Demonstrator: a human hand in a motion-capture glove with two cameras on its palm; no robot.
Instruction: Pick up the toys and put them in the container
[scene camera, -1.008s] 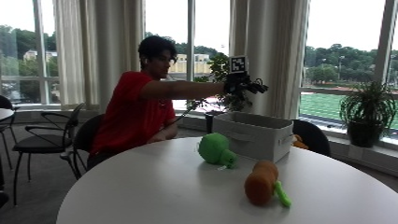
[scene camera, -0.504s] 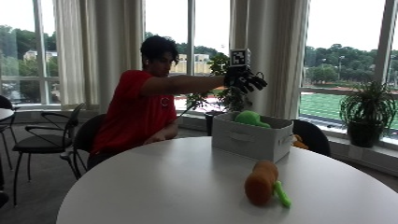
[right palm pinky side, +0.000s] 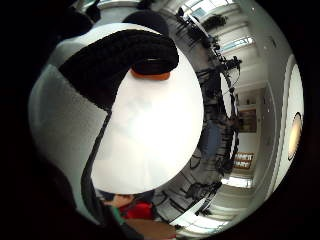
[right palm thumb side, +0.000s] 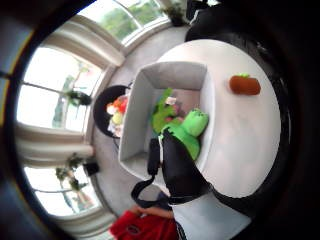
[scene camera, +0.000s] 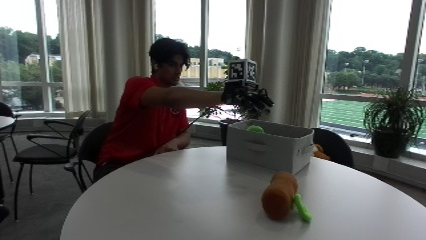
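Gloved right hand (scene camera: 251, 98) above the container (scene camera: 269, 146), fingers spread, holding nothing. Green toy (right palm thumb side: 186, 131) inside; orange toy (scene camera: 279, 196) on the table (scene camera: 166, 205).

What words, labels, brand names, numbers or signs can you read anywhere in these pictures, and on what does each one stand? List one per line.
No readable text in any view.
Grey rectangular fabric container: no lettering shows on its walls.
Brown plush toy with green leaves on the round white table: no tag or print shows.
Green plush toys in the container: a small pale tag, too small to read.
Orange and white sign on a far wall: too blurred to read.
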